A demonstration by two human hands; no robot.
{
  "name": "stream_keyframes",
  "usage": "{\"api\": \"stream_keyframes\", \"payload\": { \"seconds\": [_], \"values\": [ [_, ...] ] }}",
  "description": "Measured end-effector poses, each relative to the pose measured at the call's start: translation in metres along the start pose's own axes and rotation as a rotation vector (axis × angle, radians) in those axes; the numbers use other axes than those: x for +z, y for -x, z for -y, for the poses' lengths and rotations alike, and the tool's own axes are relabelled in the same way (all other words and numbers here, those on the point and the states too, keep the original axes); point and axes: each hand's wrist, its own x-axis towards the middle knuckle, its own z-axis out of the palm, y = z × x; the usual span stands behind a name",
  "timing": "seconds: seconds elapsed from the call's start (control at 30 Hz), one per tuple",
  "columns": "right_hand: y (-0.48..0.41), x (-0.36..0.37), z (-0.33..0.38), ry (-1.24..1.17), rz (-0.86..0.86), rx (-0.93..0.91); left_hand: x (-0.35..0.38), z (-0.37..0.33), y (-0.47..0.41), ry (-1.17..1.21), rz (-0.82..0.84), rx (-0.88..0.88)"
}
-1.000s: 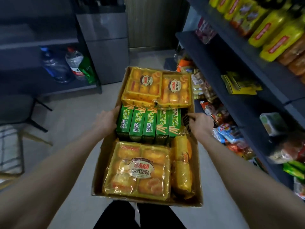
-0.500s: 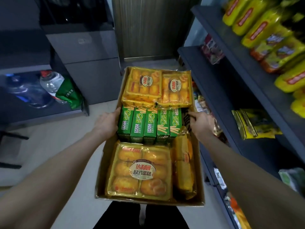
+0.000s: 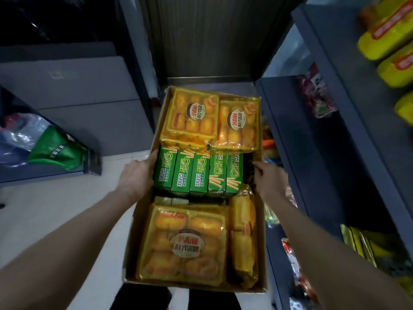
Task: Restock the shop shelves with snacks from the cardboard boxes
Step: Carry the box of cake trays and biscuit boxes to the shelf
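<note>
I carry an open cardboard box (image 3: 262,260) in front of me, held off the floor. My left hand (image 3: 136,177) grips its left wall and my right hand (image 3: 267,179) grips its right wall. Inside lie two yellow cake packs (image 3: 192,117) at the far end and several green biscuit-stick boxes (image 3: 196,173) in a row across the middle. A large yellow cake pack (image 3: 185,242) fills the near end, with a narrow yellow pack (image 3: 242,231) on edge beside it. Dark shop shelves (image 3: 312,153) run along the right, close to the box.
Yellow snack bags (image 3: 388,34) fill the upper right shelf, and a pink packet (image 3: 317,95) lies on the shelf below. Lower shelves hold mixed packets (image 3: 292,253). On the left, a green bag (image 3: 55,151) and water bottles sit on a low shelf. A ribbed door (image 3: 207,36) stands ahead.
The view has tilted upward and moved closer to the right-hand shelves. The box stays between both hands, with the same grip on each side.
</note>
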Motion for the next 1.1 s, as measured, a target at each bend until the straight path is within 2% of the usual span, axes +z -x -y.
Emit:
{"api": "stream_keyframes", "payload": {
  "seconds": [0.23, 0.43, 0.53, 0.67, 0.77, 0.9, 1.1],
  "values": [
    [-0.145, 0.073, -0.033, 0.082, 0.058, -0.041, 0.073, -0.017, -0.118, 0.198, 0.072, -0.147],
    [-0.237, 0.172, -0.06, 0.131, 0.132, -0.05, 0.164, -0.006, -0.21, 0.253, 0.11, -0.252],
    [-0.277, 0.228, -0.075, 0.145, 0.155, -0.036, 0.207, -0.002, -0.248, 0.347, 0.07, -0.259],
    [-0.322, 0.297, -0.092, 0.145, 0.201, -0.017, 0.271, 0.013, -0.305, 0.38, 0.047, -0.314],
    [-0.35, 0.327, -0.102, 0.208, 0.194, -0.023, 0.312, 0.025, -0.339, 0.346, 0.053, -0.273],
    [-0.381, 0.37, -0.12, 0.275, 0.178, 0.003, 0.353, 0.029, -0.378, 0.347, 0.056, -0.31],
    [-0.393, 0.421, -0.153, 0.187, 0.119, 0.02, 0.396, 0.032, -0.4, 0.338, 0.104, -0.29]
  ]
}}
